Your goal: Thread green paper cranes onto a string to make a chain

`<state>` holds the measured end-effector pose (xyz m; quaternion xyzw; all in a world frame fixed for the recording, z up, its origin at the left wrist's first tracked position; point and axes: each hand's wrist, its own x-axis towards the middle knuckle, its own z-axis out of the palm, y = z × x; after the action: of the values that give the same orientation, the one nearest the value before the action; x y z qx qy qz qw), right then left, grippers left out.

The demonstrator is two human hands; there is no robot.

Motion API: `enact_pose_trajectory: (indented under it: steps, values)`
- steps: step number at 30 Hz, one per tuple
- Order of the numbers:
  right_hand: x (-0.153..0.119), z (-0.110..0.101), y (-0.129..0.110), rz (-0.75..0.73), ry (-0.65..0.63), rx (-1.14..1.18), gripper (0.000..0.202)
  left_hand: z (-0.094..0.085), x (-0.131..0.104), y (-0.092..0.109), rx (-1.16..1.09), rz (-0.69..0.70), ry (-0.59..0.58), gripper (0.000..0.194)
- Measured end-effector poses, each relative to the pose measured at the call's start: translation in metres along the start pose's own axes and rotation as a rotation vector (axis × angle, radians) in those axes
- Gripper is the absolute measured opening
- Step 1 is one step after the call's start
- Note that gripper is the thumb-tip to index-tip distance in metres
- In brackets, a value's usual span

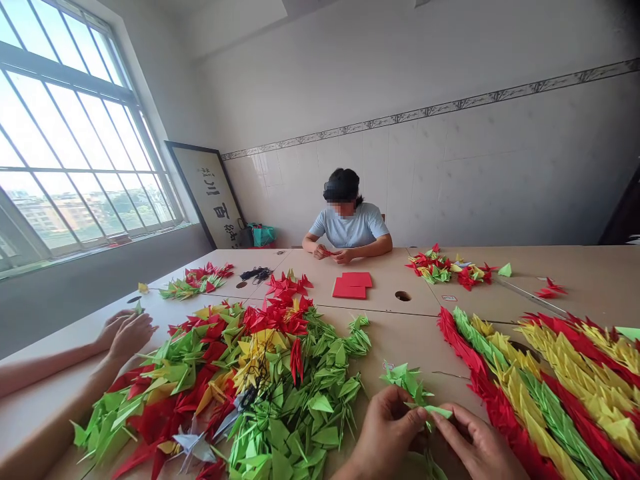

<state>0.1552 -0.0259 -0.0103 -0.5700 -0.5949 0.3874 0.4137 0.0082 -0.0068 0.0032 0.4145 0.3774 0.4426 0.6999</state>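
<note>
My left hand [391, 427] pinches a green folded-paper crane [441, 412] between thumb and fingers. From the other side my right hand [475, 441] grips the same crane near its pointed end. Just beyond my fingers lie more green paper cranes [406, 379], and a bit of green paper shows below my hands. Left of my hands spreads a large heap of green, red and yellow cranes [300, 400]. To the right, long rows of red, yellow and green cranes [540, 387] lie close together.
A co-worker's two hands [127, 331] rest at the left table edge. Across the table [385, 340] a seated person [346, 223] holds red paper. Red paper squares [351, 285], black cord [256, 274], a round table hole [403, 296] and smaller crane piles [453, 268] lie between.
</note>
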Motion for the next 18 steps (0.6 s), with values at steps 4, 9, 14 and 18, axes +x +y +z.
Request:
enact_pose_trajectory:
  steps: [4,9,14,18]
  values:
    - [0.0,0.003,0.001,0.06,-0.06,0.016,0.027,-0.002,0.002,-0.005,-0.022,0.008,-0.028,0.052]
    - [0.001,0.005,0.008,0.093,-0.09,0.025,0.032,-0.001,0.001,-0.005,0.01,-0.004,0.009,0.052]
    - [0.001,0.007,0.005,0.109,-0.055,0.033,0.033,0.0,0.0,-0.002,0.048,0.004,0.023,0.051]
    - [0.0,0.005,-0.005,0.168,-0.034,0.167,0.04,0.0,-0.002,0.001,0.002,0.004,-0.047,0.05]
